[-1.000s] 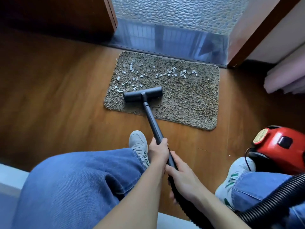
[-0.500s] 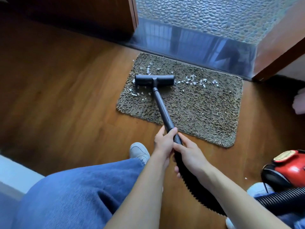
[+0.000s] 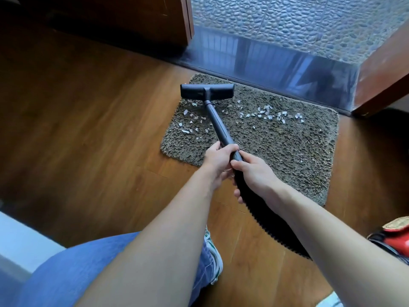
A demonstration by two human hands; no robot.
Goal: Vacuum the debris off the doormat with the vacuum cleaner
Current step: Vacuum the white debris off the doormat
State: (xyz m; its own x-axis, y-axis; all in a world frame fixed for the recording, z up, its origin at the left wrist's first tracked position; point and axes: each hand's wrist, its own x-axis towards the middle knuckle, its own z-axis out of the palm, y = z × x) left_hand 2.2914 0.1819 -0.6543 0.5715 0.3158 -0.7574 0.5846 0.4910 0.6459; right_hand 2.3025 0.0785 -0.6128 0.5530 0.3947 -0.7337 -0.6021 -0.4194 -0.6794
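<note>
A shaggy grey-brown doormat (image 3: 276,156) lies on the wood floor by the doorway. Several small white scraps of debris (image 3: 267,113) are strewn across its far half, more at its left side (image 3: 192,122). The black vacuum nozzle (image 3: 207,91) rests at the mat's far left corner. Its black wand (image 3: 218,122) runs back to my hands. My left hand (image 3: 218,159) is wrapped around the wand. Just behind it, my right hand (image 3: 254,173) grips where the wand meets the ribbed black hose (image 3: 272,224).
The red vacuum body (image 3: 396,238) sits at the right edge. A dark glossy threshold (image 3: 276,60) and pebbled floor lie beyond the mat. Wooden door frames (image 3: 382,78) flank the doorway. My jeans leg (image 3: 77,273) and white sneaker (image 3: 213,255) are below.
The nozzle has slid away from me, from the mat's near left part to its far left corner, and both arms have stretched out. White scraps still lie behind the nozzle.
</note>
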